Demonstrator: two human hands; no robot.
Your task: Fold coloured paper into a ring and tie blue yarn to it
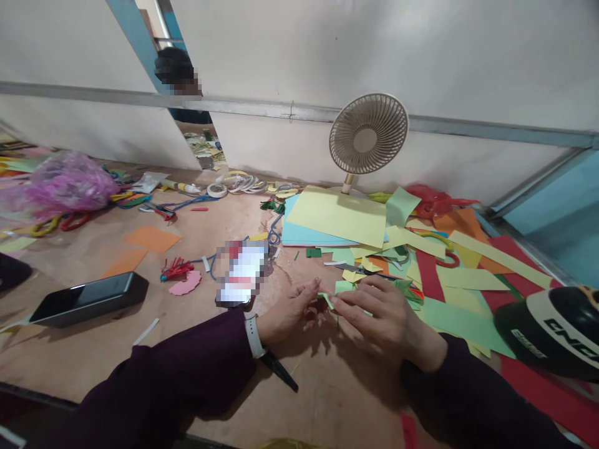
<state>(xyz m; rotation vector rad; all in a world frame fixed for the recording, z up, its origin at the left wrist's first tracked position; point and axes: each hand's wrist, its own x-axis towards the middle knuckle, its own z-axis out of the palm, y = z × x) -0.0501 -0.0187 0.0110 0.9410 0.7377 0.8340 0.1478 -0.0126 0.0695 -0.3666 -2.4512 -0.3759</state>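
Head view, two hands, left hand (299, 308) and right hand (381, 312) pinching one small green paper (327, 300) between them, one phone (243, 274) left of the left hand, one fan (369, 134) beyond both.

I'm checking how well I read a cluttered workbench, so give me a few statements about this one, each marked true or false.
1. The left hand and right hand meet around a small green piece. True.
2. The watch with a white strap is on the right wrist. False: it is on the left one.
3. The fan stands beyond the yellow sheet. True.
4. The phone has a dark screen. False: it is lit.
5. Orange paper lies to the left of the phone. True.
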